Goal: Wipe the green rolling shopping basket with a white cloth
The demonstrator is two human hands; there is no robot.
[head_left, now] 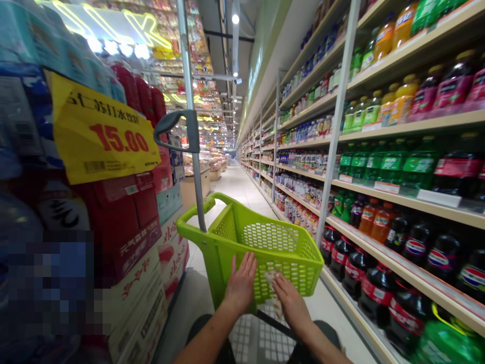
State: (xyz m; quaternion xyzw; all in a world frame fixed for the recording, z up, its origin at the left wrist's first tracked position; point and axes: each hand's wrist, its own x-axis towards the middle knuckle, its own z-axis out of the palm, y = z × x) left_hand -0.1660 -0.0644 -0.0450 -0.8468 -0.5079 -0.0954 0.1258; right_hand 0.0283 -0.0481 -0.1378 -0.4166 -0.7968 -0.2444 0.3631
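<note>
A lime-green plastic shopping cart basket [265, 247] with a perforated wall stands tilted across the aisle before me. My left hand [241, 283] lies flat on its near side, fingers stretched out and close together. Pressed to the perforated panel, my right hand [290, 298] holds a pale patterned cloth [278, 306], partly hidden under the fingers. A metal pole [193, 167] rises from the cart's left end and carries a grey loop handle [178, 131]. Below the basket, a lower grid rack [255, 336] shows between my knees.
Shelves of bottled drinks [394, 156] run along the right, with large cola bottles [375, 293] low down. Stacked drink cartons [132, 227] stand close on the left under a yellow price sign [106, 134]. The tiled aisle [235, 182] stretches ahead.
</note>
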